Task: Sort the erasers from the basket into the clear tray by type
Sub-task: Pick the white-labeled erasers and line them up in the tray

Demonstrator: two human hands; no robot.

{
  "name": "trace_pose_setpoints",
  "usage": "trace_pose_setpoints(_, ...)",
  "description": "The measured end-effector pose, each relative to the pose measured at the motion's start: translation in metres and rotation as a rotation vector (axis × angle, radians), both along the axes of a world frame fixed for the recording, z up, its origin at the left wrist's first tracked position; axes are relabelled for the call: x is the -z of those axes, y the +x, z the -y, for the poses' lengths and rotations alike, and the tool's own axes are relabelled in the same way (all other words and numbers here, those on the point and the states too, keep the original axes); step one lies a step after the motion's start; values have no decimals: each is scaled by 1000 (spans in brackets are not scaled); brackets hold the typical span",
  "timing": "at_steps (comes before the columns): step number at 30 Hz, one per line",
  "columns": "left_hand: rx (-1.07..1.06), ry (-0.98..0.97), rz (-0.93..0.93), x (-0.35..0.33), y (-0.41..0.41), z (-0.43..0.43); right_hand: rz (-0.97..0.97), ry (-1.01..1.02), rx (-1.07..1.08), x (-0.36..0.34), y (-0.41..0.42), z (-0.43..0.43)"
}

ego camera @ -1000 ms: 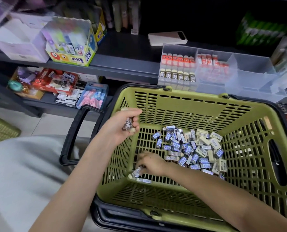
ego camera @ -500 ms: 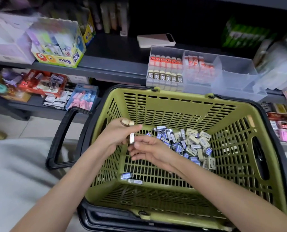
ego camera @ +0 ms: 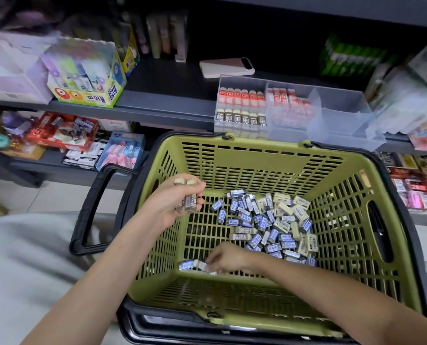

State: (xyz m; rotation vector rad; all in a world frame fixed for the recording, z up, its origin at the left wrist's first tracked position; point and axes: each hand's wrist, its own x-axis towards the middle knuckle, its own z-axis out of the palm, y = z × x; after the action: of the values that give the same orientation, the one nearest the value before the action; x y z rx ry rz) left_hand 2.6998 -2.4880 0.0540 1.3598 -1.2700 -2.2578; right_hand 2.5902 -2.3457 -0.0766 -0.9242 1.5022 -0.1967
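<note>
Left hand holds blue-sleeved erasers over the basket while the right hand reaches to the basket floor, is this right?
No. In the head view the left hand holds 2B erasers, not blue-sleeved ones; the rest is right.

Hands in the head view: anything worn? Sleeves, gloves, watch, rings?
Nothing worn that shows. The left hand and right hand have no gloves, rings or markings. The left forearm and right forearm show no sleeves, watch or bands up to the frame edge. The grey cloth at lower left may be the person's clothing.
</note>
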Motion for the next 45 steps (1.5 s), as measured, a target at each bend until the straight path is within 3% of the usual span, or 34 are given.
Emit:
trace_pose_setpoints(3, -8, -49, 67, 4, -8, -8, 300, -60, 463, -40, -25, 4)
trace_pose_setpoints(5, 9, -56, 83, 5, -18, -17, 448, -161, 663, -67, -41, 6)
trace_pose_setpoints(10, 81, 37, 31, 7, -49, -43, 370, -448, 665, -101, -52, 1)
trace_pose_setpoints(13, 17, 84, 24, 14, -62, -48, 427, -489, 719, -97, -63, -5)
trace_pose_setpoints(14, -19, 96, 36, 17, -63, -45, 367, -493, 737, -92, -68, -7)
trace_pose_setpoints(16, -96, 156, 64, 21, -61, -34, 1, -452, 645, -73, -78, -14)
trace_pose_setpoints(19, -172, 309, 35, 18, -56, -19, -676, -297, 76, -35, -83, -26)
trace_pose_setpoints(21, -218, 365, -5, 14, -54, -13, -871, -272, -136, -15, -81, -31)
trace_pose_setpoints(27, -282, 445, -84, 8, -50, -11, -1015, -360, -290, 18, -78, -26)
trace_pose_setpoints(35, -129, 274, -24, 13, -56, -15, -1054, -484, -284, 27, -81, -20)
trace_pose_setpoints(38, -94, 193, -1, 17, -55, -14, -985, -516, -251, 15, -83, -24)
trace_pose_setpoints(42, -50, 115, 45, 23, -54, -12, -422, -437, 240, -39, -85, -15)
trace_pose_setpoints(45, 86, 136, 69, 20, -56, -13, -92, -533, 420, -87, -91, -14)
